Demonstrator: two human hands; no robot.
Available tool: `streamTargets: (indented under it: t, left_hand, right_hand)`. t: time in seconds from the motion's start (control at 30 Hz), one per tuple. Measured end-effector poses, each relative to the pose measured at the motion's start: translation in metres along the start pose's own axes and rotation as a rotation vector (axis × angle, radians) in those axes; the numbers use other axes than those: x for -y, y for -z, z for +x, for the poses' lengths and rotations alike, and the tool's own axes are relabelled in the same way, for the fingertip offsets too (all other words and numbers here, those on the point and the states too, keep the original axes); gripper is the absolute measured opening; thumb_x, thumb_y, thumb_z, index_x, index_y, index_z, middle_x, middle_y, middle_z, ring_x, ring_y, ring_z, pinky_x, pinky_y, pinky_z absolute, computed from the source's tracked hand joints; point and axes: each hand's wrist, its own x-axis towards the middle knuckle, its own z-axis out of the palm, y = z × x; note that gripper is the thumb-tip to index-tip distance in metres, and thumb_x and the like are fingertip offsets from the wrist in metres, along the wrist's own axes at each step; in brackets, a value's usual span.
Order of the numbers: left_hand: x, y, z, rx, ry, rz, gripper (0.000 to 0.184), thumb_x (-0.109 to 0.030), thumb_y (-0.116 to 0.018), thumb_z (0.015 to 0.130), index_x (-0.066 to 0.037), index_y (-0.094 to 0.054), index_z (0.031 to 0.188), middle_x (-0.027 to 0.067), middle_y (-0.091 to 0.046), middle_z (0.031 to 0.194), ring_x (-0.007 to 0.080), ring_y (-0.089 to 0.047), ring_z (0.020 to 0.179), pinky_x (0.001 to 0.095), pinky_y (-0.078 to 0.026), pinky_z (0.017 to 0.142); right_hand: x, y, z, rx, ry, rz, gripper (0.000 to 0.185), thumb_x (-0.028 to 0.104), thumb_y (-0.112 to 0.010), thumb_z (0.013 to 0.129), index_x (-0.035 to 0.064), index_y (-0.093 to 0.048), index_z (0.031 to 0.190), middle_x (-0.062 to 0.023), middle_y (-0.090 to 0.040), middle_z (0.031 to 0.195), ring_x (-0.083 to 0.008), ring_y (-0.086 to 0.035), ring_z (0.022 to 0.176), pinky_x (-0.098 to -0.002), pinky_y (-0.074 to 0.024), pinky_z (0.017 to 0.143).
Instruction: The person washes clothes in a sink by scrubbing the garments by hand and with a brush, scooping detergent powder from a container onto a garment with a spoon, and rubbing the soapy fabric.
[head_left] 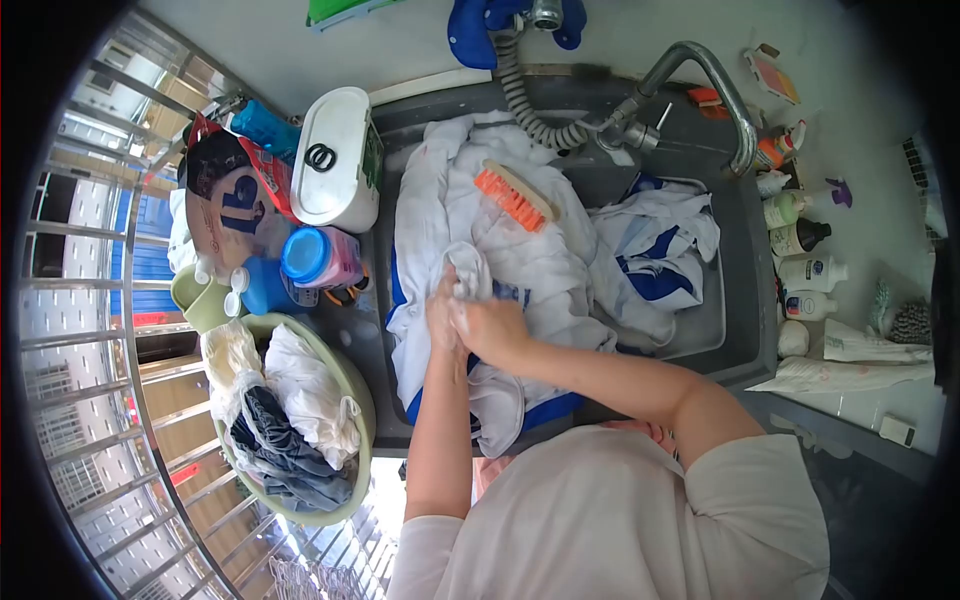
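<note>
A wet white garment [540, 270] with blue edging is spread over the left part of the sink. My left hand [441, 312] is closed on a bunched fold of it that sticks up above the fingers. Pressed against the left, my right hand [492, 330] is also closed on the same bunched cloth, with suds on the skin. A scrub brush [515, 196] with orange bristles and a wooden back lies on the garment beyond my hands. In the basin at the right rests more white and blue cloth [655, 245].
A metal faucet [715, 60] arches over the sink [745, 330], beside a grey hose [520, 95]. At left stand a white tub [335, 160], a blue-lidded jar [312, 258] and a green basket [368, 400] of laundry. Several bottles [812, 272] line the right ledge. Metal bars [130, 300] run along the left.
</note>
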Motion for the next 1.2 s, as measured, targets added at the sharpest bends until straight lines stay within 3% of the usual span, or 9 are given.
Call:
streamTargets:
  t: [0.17, 0.37, 0.53, 0.63, 0.7, 0.73, 1.0, 1.17, 1.2]
  left_hand:
    - [0.006, -0.017, -0.013, -0.054, -0.218, -0.059, 0.037, -0.028, -0.053, 0.096, 0.005, -0.057, 0.111, 0.0077, -0.062, 0.091, 0.018, -0.065, 0.079, 0.0319, -0.053, 0.067]
    - [-0.007, -0.013, -0.027, 0.03, -0.102, -0.025, 0.034, -0.028, -0.052, 0.096, 0.002, -0.059, 0.11, 0.0087, -0.064, 0.095, 0.0184, -0.065, 0.081, 0.0311, -0.053, 0.068]
    - [0.003, -0.008, -0.022, 0.137, -0.239, -0.047, 0.039, -0.03, -0.048, 0.098, 0.001, -0.055, 0.12, 0.0112, -0.063, 0.112, 0.0213, -0.063, 0.1, 0.0345, -0.052, 0.085]
    - [-0.005, -0.012, -0.031, 0.25, -0.249, -0.073, 0.045, -0.031, -0.042, 0.101, 0.002, -0.05, 0.131, 0.0134, -0.061, 0.122, 0.0257, -0.062, 0.108, 0.0378, -0.05, 0.093]
    - [-0.023, -0.021, -0.048, 0.262, -0.046, -0.375, 0.05, -0.037, -0.041, 0.101, 0.002, -0.05, 0.131, 0.0147, -0.061, 0.124, 0.0276, -0.063, 0.108, 0.04, -0.049, 0.095]
    - [-0.026, -0.022, -0.053, 0.292, -0.037, -0.376, 0.053, -0.041, -0.041, 0.101, 0.002, -0.05, 0.13, 0.0156, -0.06, 0.126, 0.0283, -0.062, 0.11, 0.0413, -0.048, 0.097]
    - [-0.047, -0.05, -0.131, 0.394, -0.256, -0.207, 0.041, -0.035, -0.044, 0.101, 0.002, -0.058, 0.111, 0.0134, -0.065, 0.104, 0.0207, -0.064, 0.094, 0.0338, -0.051, 0.086]
    - [-0.036, -0.051, -0.144, 0.366, -0.304, -0.108, 0.036, -0.03, -0.047, 0.099, 0.002, -0.059, 0.109, 0.013, -0.065, 0.106, 0.0217, -0.063, 0.096, 0.0342, -0.05, 0.087]
    - [-0.033, -0.052, -0.144, 0.285, -0.311, -0.031, 0.031, -0.028, -0.048, 0.099, 0.0, -0.06, 0.104, 0.0114, -0.065, 0.102, 0.0197, -0.063, 0.093, 0.0327, -0.05, 0.086]
  right_hand:
    - [-0.028, -0.029, 0.075, -0.093, 0.08, -0.172, 0.033, 0.027, -0.049, 0.09, 0.0091, -0.068, 0.069, -0.0171, -0.064, 0.062, -0.0334, -0.065, 0.056, -0.0469, -0.0489, 0.051]
    - [-0.011, -0.012, 0.018, 0.037, -0.009, -0.1, 0.033, 0.027, -0.051, 0.089, 0.0075, -0.068, 0.068, -0.0178, -0.064, 0.063, -0.0326, -0.066, 0.056, -0.0473, -0.049, 0.051]
    - [-0.035, -0.025, 0.082, 0.022, -0.014, -0.173, 0.036, 0.027, -0.046, 0.091, 0.0059, -0.065, 0.069, -0.0213, -0.062, 0.064, -0.0362, -0.065, 0.06, -0.0477, -0.0497, 0.055]
    - [-0.038, -0.019, 0.073, -0.09, -0.003, -0.09, 0.038, 0.027, -0.049, 0.095, 0.0031, -0.065, 0.071, -0.0153, -0.066, 0.065, -0.0243, -0.066, 0.061, -0.0377, -0.0494, 0.058]
    - [-0.041, 0.006, 0.055, -0.015, -0.235, 0.946, 0.036, 0.028, -0.054, 0.097, 0.0014, -0.066, 0.076, -0.0011, -0.063, 0.069, -0.009, -0.058, 0.064, -0.0281, -0.0458, 0.06]
    - [-0.035, 0.028, 0.041, 0.108, -0.312, 1.108, 0.033, 0.03, -0.057, 0.097, 0.0003, -0.067, 0.086, 0.0062, -0.057, 0.076, -0.0029, -0.049, 0.071, -0.0225, -0.0419, 0.064]
    - [-0.03, 0.099, -0.019, 0.149, -0.169, 1.112, 0.026, 0.028, -0.057, 0.097, 0.0029, -0.062, 0.099, 0.0032, -0.055, 0.083, -0.0042, -0.048, 0.074, -0.0213, -0.0401, 0.066]
    - [-0.014, 0.107, -0.017, 0.05, -0.082, 1.077, 0.019, 0.023, -0.059, 0.095, 0.0054, -0.061, 0.102, 0.0008, -0.057, 0.083, -0.0059, -0.049, 0.073, -0.0226, -0.041, 0.065]
    - [-0.016, 0.104, -0.015, 0.257, -0.094, 0.982, 0.017, 0.021, -0.057, 0.097, 0.0052, -0.061, 0.103, 0.0016, -0.057, 0.086, -0.004, -0.048, 0.076, -0.0209, -0.0401, 0.067]
